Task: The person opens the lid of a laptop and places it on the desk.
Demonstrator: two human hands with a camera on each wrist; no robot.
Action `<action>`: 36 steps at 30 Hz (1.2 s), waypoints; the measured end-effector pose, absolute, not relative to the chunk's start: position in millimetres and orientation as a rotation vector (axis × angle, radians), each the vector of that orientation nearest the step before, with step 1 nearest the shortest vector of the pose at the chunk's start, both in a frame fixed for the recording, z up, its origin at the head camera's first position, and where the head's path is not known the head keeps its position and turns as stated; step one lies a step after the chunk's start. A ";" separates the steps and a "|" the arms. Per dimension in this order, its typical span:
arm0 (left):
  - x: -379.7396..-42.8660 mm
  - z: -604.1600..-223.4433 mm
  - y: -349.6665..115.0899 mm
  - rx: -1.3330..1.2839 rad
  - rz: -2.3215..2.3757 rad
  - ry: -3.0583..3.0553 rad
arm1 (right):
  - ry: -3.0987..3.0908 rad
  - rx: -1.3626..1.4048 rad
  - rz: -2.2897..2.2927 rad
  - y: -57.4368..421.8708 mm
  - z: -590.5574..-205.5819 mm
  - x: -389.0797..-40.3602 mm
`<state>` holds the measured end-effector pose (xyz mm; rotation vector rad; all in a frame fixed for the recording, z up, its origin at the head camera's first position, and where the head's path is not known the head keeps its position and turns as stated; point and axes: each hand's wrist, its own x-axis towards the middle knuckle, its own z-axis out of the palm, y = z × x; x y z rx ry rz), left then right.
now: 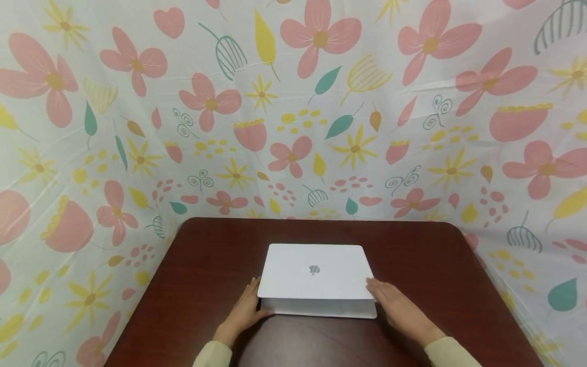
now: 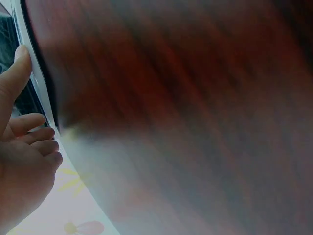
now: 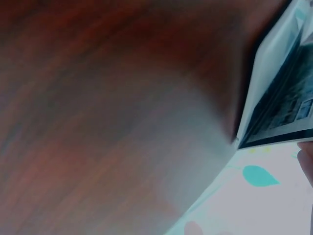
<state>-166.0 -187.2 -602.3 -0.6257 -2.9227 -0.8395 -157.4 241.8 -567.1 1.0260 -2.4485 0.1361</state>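
Head view: left grip (image 1: pixel 243 311) spread, right grip (image 1: pixel 401 309) outstretched, both touching the ajar laptop (image 1: pixel 316 281)

Dark reddish-brown table (image 1: pixel 211 260), white flower-printed cloth (image 1: pixel 293 114) behind it

Head view: forward and down from above, the farthest back of the 3, taking in the tabletop (image 1: pixel 206 255) and the flowered cloth (image 1: pixel 316 102) beyond. The 2 wrist views: close over the tabletop, the left catching my left fingers (image 2: pixel 44 146) at its left edge, the right my right fingers (image 3: pixel 306 162) at its right. All share the laptop (image 1: pixel 293 283).
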 end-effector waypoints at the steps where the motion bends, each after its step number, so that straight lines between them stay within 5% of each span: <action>1: -165.8 -602.5 -186.7 -0.631 -0.830 -2.923 | -2.437 1.019 0.145 241.5 -565.9 -159.0; 36: -162.5 -590.5 -175.0 -0.644 -0.711 -3.055 | -2.504 0.751 0.614 226.5 -498.7 -223.1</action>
